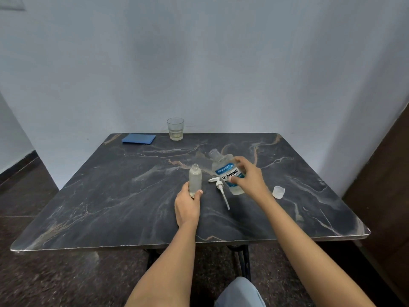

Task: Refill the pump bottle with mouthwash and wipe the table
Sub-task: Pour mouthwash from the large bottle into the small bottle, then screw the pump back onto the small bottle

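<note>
With the pump [219,187] and cap [278,192] lying off on the tabletop [110,196], our left hand [188,202] grips the near-empty pump bottle [195,179] at its centre and our right hand [249,178] grasps the tilted mouthwash [225,171] alongside, so we judge pouring, reassembly and wiping with the cloth [138,138] still lie ahead.

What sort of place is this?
Probably a room in a home: a dark marble-patterned table against a bare pale wall, with a drinking glass and a mouthwash bottle.
</note>
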Available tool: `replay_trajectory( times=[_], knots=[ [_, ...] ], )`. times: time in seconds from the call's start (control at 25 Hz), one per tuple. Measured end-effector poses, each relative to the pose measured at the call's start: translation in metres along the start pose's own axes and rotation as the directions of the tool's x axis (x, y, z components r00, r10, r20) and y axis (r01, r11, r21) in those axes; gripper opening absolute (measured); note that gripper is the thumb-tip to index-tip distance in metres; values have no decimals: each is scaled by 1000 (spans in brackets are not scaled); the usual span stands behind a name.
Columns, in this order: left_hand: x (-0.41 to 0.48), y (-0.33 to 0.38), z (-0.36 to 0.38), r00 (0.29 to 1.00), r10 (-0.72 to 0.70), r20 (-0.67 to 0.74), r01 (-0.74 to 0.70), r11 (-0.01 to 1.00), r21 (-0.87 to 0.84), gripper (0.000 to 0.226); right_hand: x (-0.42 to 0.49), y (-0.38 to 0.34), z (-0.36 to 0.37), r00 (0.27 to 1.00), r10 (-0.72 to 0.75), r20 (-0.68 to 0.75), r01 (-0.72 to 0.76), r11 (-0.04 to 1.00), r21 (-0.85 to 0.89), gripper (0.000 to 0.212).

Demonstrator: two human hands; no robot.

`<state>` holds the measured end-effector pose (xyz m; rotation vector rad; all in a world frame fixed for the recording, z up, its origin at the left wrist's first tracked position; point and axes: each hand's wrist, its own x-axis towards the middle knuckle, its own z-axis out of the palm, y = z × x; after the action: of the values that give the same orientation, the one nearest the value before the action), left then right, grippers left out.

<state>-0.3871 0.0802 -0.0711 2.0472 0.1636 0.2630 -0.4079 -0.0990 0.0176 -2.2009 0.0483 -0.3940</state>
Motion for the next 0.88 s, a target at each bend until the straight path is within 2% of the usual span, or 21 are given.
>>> replay_trajectory(
  times=[0.16,0.44,0.6,0.76,0.84,0.88],
  knots=[
    [0,-1,1,1000,23,-4,-23,1000,0,39,-9,35,-1,993,88,-74,-68,968,242,50],
    [-2,3,0,1000,18,-2,-18,1000,-15,40,-11,72,-7,993,114,-45,-84,902,422,51],
    [-3,4,-2,1000,14,3,-14,1000,-9,40,-10,79,-6,993,116,7,-110,917,383,55],
    [-5,6,-2,1000,13,5,-13,1000,-14,38,-15,70,-9,991,136,-3,-128,938,323,66],
    [-5,6,-2,1000,13,3,-13,1000,-8,38,-24,54,-13,988,142,-60,-123,961,246,73],
    [-4,6,-2,1000,14,4,-14,1000,-5,38,-32,46,-13,980,127,-153,-100,979,177,72]
  ],
)
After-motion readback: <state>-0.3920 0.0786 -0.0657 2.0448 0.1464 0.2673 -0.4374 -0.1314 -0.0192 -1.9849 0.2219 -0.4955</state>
